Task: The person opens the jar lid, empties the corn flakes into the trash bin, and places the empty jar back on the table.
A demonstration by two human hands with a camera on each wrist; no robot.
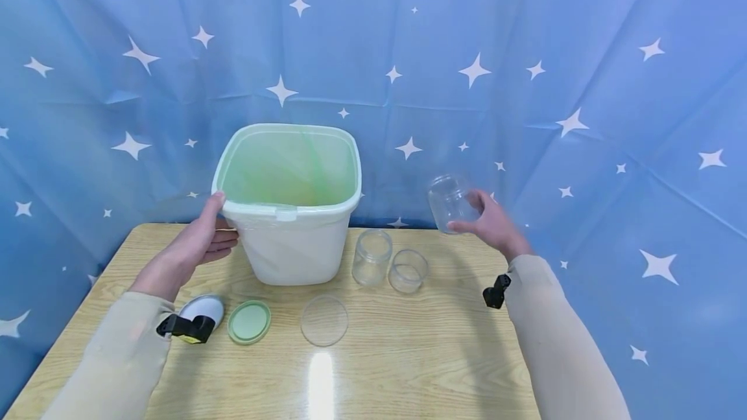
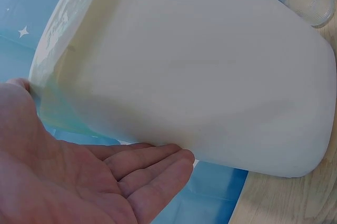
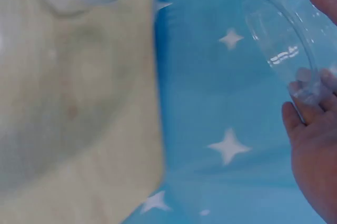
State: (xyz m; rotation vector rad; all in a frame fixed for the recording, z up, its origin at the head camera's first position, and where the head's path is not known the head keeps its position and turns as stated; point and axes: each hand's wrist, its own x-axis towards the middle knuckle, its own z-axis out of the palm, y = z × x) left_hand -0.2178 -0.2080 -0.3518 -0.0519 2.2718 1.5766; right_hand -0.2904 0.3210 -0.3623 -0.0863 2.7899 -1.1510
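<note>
A white bin point(image 1: 286, 245) with a pale green liner bag point(image 1: 280, 167) stands at the back of the table. At its left corner is my left hand point(image 1: 195, 242), thumb up at the rim and fingers extended alongside the wall; the left wrist view shows those fingers point(image 2: 152, 179) nearly straight against the white side. My right hand point(image 1: 490, 222) grips a clear jar point(image 1: 446, 203), tilted and held up over the table's back edge. In the right wrist view the jar point(image 3: 279, 34) sits between thumb and fingers.
Two more clear jars, a taller one point(image 1: 372, 258) and a shorter one point(image 1: 408, 271), stand right of the bin. In front lie a clear round lid point(image 1: 324, 321), a green lid point(image 1: 249, 322) and a whitish lid point(image 1: 202, 308), partly behind the left wrist camera. A blue star-patterned curtain point(image 1: 373, 37) hangs behind.
</note>
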